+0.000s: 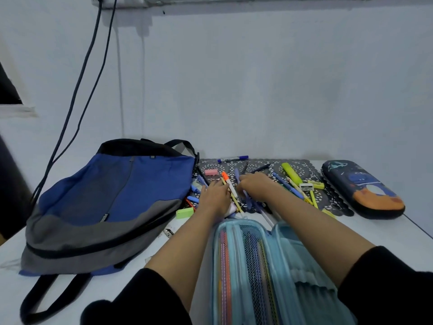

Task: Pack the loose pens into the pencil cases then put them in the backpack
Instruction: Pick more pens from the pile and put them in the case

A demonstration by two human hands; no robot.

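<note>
thing: loose plastic pens, blue, orange, yellow (228, 181), heaped on dark lace mat (332, 195), long axes mostly near-far | left hand (215, 195) flat on heap, fingers straight | right hand (254, 186) curled over blue ones, grasp not discernible | target: open light-blue mesh pencil case (246, 266) directly nearside, between forearms

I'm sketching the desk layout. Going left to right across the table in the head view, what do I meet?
From the left: backpack → green eraser → left hand → right hand → yellow highlighter → dark pencil case.
</note>
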